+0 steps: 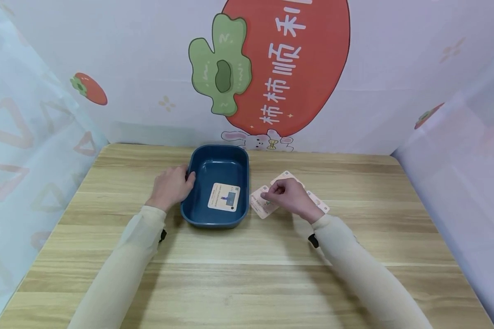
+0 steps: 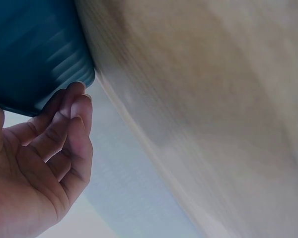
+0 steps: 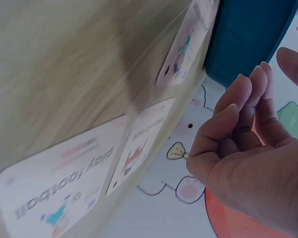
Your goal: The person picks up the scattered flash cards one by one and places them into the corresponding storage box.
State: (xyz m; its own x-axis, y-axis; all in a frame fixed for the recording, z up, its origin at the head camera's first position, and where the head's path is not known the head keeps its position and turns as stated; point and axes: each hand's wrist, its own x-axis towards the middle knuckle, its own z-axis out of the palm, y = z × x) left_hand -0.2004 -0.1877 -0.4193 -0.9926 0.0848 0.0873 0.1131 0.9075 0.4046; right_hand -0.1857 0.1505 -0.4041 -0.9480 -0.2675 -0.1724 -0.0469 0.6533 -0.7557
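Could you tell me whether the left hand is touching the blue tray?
Touching: in the left wrist view, the left hand's fingertips press against the blue tray's outer wall.

A pale wood-grain surface (image 1: 247, 283) fills the foreground, its boards running left to right. Behind it hangs a white backdrop (image 1: 140, 59) printed with a large red persimmon (image 1: 308, 64) (green leaf cap, white characters) and a small bunny (image 1: 257, 139). Translucent patterned side curtains (image 1: 20, 151) close in both sides. The light is soft and even.
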